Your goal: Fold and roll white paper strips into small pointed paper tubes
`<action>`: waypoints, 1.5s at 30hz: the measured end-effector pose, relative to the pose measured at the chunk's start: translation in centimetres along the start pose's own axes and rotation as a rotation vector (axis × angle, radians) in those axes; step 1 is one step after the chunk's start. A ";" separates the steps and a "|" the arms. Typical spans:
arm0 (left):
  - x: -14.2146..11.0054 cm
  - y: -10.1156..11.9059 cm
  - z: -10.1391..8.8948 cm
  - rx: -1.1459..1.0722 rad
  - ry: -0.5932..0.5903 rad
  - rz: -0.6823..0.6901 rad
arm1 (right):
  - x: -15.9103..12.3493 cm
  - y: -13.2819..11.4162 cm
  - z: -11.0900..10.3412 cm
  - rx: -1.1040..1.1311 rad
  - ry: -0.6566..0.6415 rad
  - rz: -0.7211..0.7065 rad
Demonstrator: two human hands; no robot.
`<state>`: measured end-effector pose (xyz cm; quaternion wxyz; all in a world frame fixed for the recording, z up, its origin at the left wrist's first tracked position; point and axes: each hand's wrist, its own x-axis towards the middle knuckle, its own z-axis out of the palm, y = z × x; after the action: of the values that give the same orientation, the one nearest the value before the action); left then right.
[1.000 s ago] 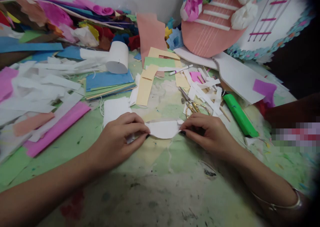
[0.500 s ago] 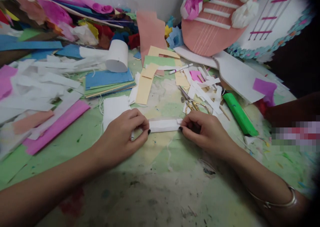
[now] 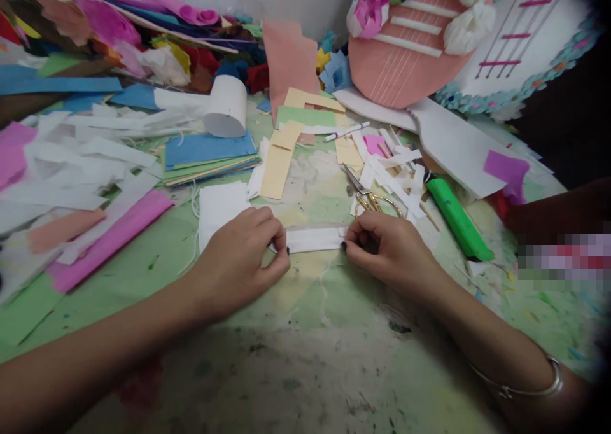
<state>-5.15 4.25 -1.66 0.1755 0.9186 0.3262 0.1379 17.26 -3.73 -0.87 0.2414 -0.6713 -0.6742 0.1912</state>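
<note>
Left hand (image 3: pixel 248 252): grip pinched on strip (image 3: pixel 315 240), left end | right hand (image 3: pixel 394 249): grip pinched on its right end | strip: white, spans between hands, mid-surface (image 3: pixel 305 338) | scissors (image 3: pixel 366 201): just beyond right hand | white sheet (image 3: pixel 222 206): partly behind left hand

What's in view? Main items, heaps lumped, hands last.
White strip: 1, white, centre
Scissors: 1, gold-handled, beyond strip's right end
Green roll: 1, green, right of scissors
Pen: 1, white-purple, centre back
Paper stack: 1, blue-topped, left of centre
Cylinder: 1, white, at paper stack's back
White sheet: 1, white, left of strip
Pink roll: 1, pink, left
Loose strips: many, mostly white, left
Offcuts: many, mostly white, by scissors
Salmon panel: 1, salmon, back right
Coloured heap: 1, mixed, back left
Table: 1, green, underneath
Bangle: 1, silvery, right forearm
Left hand: 1, dark-nailed, strip's left end
Right hand: 1, dark-nailed, strip's right end
</note>
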 end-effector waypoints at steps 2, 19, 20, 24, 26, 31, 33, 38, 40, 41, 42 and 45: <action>0.0 0.1 0.1 0.025 -0.009 0.001 | 0.0 -0.1 0.0 -0.002 0.001 0.011; 0.2 0.5 0.0 0.074 -0.060 -0.042 | -0.1 0.4 0.1 0.140 -0.002 -0.014; 0.2 0.6 0.0 0.078 -0.051 -0.044 | -0.1 0.4 0.1 0.144 -0.002 -0.015; 0.1 0.5 0.1 0.030 -0.008 -0.023 | -0.1 0.4 0.1 0.158 -0.004 -0.020; 0.1 0.4 0.1 -0.017 0.007 0.009 | -0.1 0.5 0.1 0.164 0.002 -0.024; -0.2 -0.4 0.3 -0.174 0.036 0.121 | -0.2 0.6 0.2 0.183 0.022 -0.057; -0.3 -0.6 0.3 -0.204 0.038 0.153 | -0.3 0.7 0.3 0.201 0.016 -0.071; -0.4 -0.9 0.2 -0.187 0.031 0.229 | -0.4 1.3 0.5 0.234 0.042 -0.158; -0.4 -0.9 0.2 -0.165 0.026 0.241 | -0.4 1.4 0.5 0.223 0.036 -0.182; -0.4 -0.9 0.2 -0.152 0.023 0.243 | -0.4 1.5 0.5 0.216 0.031 -0.189; -0.4 -0.9 0.2 -0.139 0.020 0.247 | -0.4 1.5 0.4 0.209 0.027 -0.196; -0.3 -1.0 0.2 -0.115 0.019 0.269 | -0.4 1.6 0.2 0.194 0.017 -0.221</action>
<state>-5.86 4.72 -2.27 0.2048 0.9410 0.1934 0.1874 18.44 -4.08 -2.00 0.3303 -0.5681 -0.7202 0.2223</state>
